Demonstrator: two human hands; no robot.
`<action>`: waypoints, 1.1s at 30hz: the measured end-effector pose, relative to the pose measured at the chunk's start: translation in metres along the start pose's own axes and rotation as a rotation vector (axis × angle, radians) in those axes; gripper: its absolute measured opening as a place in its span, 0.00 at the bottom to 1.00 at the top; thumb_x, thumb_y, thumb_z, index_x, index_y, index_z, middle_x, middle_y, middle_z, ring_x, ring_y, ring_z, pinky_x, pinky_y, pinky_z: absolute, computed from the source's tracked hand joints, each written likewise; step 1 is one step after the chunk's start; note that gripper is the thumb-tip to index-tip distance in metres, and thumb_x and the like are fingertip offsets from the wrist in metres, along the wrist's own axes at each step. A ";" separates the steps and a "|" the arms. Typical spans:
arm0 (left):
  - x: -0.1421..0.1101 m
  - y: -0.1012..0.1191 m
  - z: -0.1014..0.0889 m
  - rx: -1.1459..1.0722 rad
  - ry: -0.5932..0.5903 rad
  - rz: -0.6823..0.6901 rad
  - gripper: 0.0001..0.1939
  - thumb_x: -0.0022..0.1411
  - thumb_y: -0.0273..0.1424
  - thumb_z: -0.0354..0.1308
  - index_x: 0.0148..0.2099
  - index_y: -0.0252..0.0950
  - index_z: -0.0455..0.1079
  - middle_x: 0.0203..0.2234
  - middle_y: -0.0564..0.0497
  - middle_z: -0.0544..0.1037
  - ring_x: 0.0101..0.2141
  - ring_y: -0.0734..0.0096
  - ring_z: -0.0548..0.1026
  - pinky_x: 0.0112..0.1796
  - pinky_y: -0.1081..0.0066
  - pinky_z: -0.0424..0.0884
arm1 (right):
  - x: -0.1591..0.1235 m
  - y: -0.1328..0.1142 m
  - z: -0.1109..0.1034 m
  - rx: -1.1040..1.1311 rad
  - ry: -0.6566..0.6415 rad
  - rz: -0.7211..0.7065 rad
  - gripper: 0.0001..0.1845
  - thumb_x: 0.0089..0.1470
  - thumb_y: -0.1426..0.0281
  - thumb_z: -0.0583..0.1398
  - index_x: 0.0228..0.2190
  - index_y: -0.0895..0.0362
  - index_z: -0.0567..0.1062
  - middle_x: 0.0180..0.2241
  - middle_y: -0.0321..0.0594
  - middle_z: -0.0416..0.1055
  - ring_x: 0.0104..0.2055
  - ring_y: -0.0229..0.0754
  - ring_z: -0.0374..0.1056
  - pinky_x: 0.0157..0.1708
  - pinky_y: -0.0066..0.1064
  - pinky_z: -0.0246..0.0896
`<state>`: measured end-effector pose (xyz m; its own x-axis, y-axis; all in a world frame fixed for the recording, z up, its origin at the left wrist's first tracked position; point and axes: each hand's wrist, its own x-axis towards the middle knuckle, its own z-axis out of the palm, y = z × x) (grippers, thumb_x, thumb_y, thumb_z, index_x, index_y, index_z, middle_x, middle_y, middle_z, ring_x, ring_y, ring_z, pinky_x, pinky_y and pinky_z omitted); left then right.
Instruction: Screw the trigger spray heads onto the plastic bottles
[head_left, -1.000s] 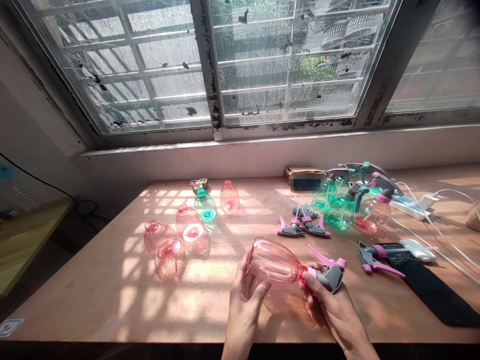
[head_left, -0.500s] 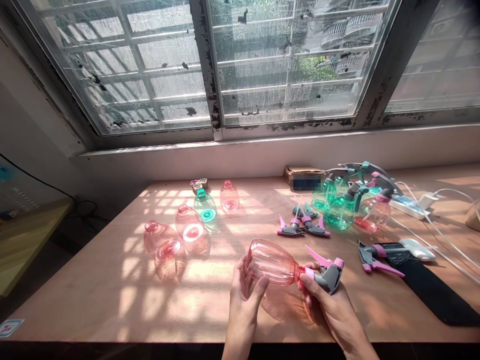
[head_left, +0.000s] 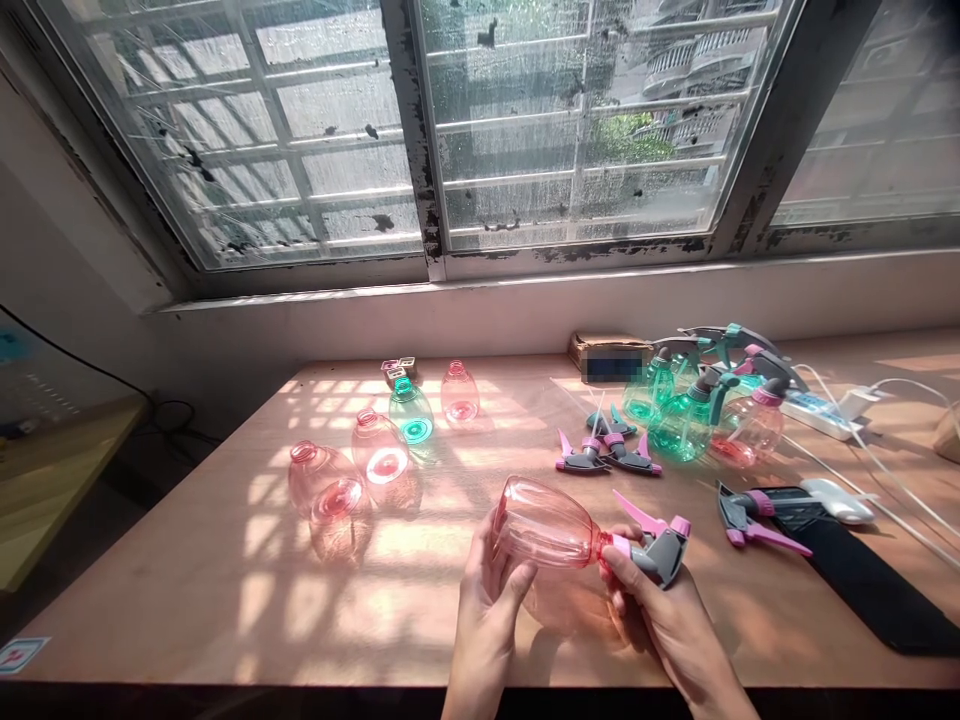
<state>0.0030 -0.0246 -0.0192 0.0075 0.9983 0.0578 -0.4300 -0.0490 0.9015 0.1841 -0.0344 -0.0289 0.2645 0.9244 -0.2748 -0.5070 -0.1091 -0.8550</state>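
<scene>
A clear pink spray bottle (head_left: pixel 551 520) lies on its side in the air above the table's front part, base to the left. My left hand (head_left: pixel 491 605) is wrapped round its base end. At the neck, my right hand (head_left: pixel 652 600) pinches the pink collar of a grey and pink trigger spray head (head_left: pixel 664 550), which sits on the bottle's mouth. The trigger points up and away. Whether the collar is fully threaded I cannot tell. Beyond my hands lie several loose trigger spray heads (head_left: pixel 611 455).
Open pink bottles (head_left: pixel 381 455) and a green bottle (head_left: pixel 411 412) stand at left. Several bottles with spray heads (head_left: pixel 682 425) stand at back right, near a cardboard box (head_left: pixel 611 357) and a power strip (head_left: pixel 821 413). Another spray head (head_left: pixel 750 515) lies by a black phone (head_left: pixel 874 580).
Both hands keep hold of the bottle and spray head. These have shifted only slightly, left and then back right, with a small tilt. Everything else on the table stays put.
</scene>
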 end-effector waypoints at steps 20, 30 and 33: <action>0.000 -0.001 0.000 0.055 0.136 0.009 0.30 0.61 0.42 0.75 0.63 0.44 0.75 0.68 0.40 0.75 0.71 0.42 0.65 0.70 0.48 0.61 | 0.002 -0.001 0.000 -0.058 -0.071 -0.074 0.32 0.38 0.57 0.82 0.40 0.55 0.78 0.22 0.30 0.73 0.21 0.34 0.64 0.22 0.23 0.62; 0.003 -0.007 -0.005 0.019 0.051 -0.017 0.29 0.64 0.38 0.74 0.66 0.52 0.74 0.72 0.47 0.70 0.74 0.47 0.60 0.68 0.54 0.66 | -0.004 -0.007 0.001 0.022 -0.026 0.049 0.37 0.40 0.55 0.82 0.45 0.51 0.73 0.23 0.30 0.77 0.19 0.32 0.68 0.18 0.17 0.64; 0.003 -0.008 -0.004 0.034 0.054 -0.005 0.30 0.64 0.39 0.74 0.66 0.50 0.74 0.70 0.45 0.73 0.74 0.46 0.61 0.68 0.54 0.65 | -0.003 -0.007 0.000 0.045 -0.040 0.068 0.38 0.38 0.57 0.83 0.45 0.51 0.73 0.22 0.29 0.76 0.20 0.31 0.68 0.19 0.16 0.65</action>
<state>0.0029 -0.0213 -0.0275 -0.0396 0.9987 0.0310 -0.3994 -0.0442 0.9157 0.1864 -0.0362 -0.0220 0.1961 0.9292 -0.3132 -0.5591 -0.1564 -0.8142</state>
